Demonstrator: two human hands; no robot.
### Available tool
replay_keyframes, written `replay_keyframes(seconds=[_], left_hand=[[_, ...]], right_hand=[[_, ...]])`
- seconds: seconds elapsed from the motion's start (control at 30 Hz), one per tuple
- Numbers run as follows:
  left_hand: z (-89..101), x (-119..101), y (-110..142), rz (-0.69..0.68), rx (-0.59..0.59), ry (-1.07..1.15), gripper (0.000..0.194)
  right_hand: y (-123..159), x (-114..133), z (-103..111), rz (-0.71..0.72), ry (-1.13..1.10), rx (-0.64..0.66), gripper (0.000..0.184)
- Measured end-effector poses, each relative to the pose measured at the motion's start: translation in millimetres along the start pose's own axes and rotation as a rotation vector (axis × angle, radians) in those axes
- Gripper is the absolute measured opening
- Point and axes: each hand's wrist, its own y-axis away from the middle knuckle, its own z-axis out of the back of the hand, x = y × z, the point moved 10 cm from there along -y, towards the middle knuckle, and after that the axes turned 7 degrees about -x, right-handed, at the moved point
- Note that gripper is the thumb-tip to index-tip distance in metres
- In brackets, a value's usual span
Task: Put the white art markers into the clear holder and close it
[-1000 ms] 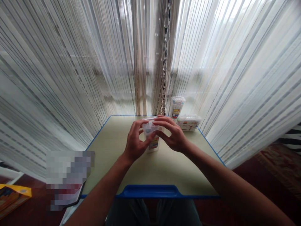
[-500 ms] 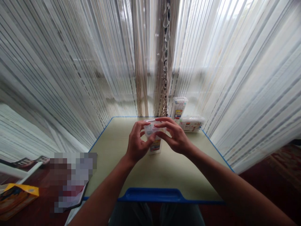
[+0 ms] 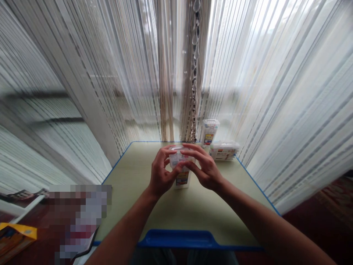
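A tall clear plastic box (image 3: 182,179) with a yellow, red and blue label stands upright on the table, its lidded top between my two hands. My left hand (image 3: 162,171) grips the left side of the top, fingers curled along the lid's edge and thumb at the front. From the other side my right hand (image 3: 202,163) holds the box's upper right, fingers laid over the lid and thumb at the front near the left thumb. Small coloured contents show faintly through the plastic. Parts of the lid are hidden behind the fingers.
A similar tall clear box (image 3: 210,133) stands at the table's back right, beside a wide clear box (image 3: 224,151). The pale green table (image 3: 124,209) has a blue rim and front tray (image 3: 179,239). String curtains (image 3: 132,73) hang behind. A yellow package (image 3: 18,237) lies lower left.
The whole view has tilted slightly up, so the table and boxes sit lower in the picture. Both hands keep their hold on the box top; the fingers have shifted only a little.
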Motion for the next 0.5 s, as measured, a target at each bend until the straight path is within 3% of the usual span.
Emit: replay_keyframes(seconds=[0.27,0.5], left_hand=[[-3.0,3.1,-1.0,0.075,0.115,-0.018,0.036],[-4.0,-4.1,-0.5,0.085,0.048,0.026,0.03]], right_hand=[[1.6,3.2,-2.0,-0.007,-0.021,-0.016,0.027],[1.7,1.5,-2.5,-0.06,-0.124,-0.071,0.022]])
